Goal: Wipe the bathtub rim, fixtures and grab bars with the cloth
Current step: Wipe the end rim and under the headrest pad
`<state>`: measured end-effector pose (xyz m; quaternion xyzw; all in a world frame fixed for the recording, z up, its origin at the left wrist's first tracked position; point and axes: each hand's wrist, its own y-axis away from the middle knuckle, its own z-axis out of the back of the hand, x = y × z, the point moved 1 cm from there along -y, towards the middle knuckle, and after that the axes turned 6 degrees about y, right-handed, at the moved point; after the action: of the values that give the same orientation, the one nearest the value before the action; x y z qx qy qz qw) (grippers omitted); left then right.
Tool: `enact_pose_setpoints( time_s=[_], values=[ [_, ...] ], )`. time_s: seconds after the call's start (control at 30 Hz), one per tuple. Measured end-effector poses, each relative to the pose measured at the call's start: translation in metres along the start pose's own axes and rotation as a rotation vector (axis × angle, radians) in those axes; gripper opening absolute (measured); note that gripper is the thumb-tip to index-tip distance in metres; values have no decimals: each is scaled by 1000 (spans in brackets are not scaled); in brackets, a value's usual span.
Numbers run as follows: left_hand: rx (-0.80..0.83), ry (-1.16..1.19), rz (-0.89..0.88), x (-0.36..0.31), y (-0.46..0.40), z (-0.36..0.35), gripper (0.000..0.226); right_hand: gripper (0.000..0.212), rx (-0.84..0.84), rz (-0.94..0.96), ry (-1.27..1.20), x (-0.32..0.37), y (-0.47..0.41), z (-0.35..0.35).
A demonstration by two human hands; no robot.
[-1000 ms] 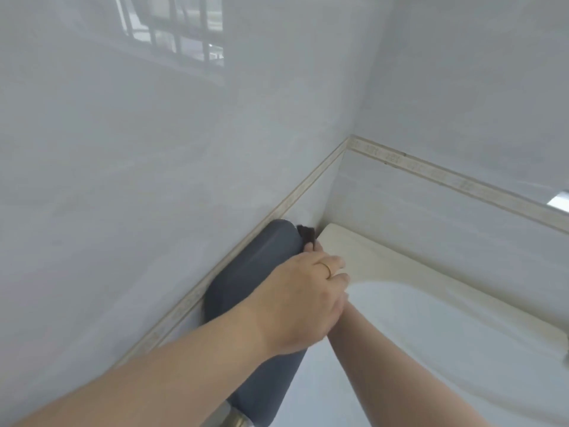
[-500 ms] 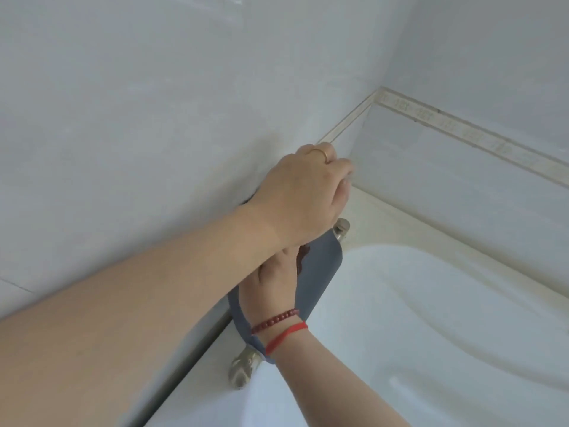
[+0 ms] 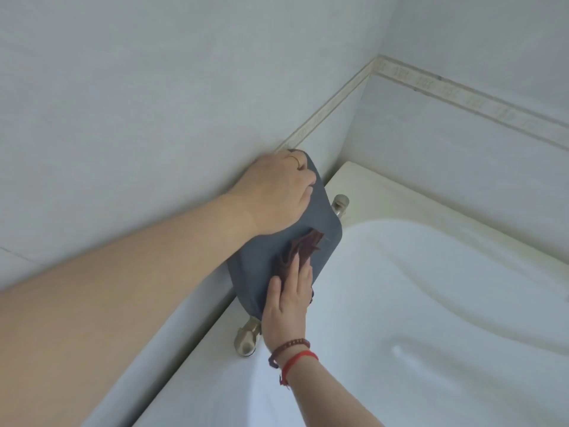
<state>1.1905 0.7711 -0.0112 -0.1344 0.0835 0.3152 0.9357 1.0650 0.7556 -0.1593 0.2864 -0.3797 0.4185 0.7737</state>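
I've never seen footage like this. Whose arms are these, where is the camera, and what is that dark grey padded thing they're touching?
No machine here: a person wears a wide-angle camera on the head, so you look down along their own arms into a bathroom corner. The left hand grips the top of a dark grey headrest cushion, which sits on two metal mounts on the bathtub rim, against the tiled wall. The right hand, with bead and red string bracelets at the wrist, lies fairly flat, pressing a dark reddish cloth against the cushion's face to wipe it. To the right is the white tub basin.
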Motion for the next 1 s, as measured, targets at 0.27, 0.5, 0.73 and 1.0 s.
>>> enact_pose_setpoints(
  time_s=[0.27, 0.5, 0.73, 1.0],
  values=[
    [-8, -4, -30, 7, 4, -10, 56, 57, 70, -497, -314, -20, -10, 21],
    [-50, 112, -15, 1, 9, -7, 51, 28, 194, -665, -370, -22, 30, 12],
    [-86, 118, -19, 4, 6, -10, 38, 42, 171, -409, -288, -5, 77, -2],
    [-129, 101, 42, 8, 27, -10, 41, 74, 257, 158, 229, -28, 99, -6]
  ],
)
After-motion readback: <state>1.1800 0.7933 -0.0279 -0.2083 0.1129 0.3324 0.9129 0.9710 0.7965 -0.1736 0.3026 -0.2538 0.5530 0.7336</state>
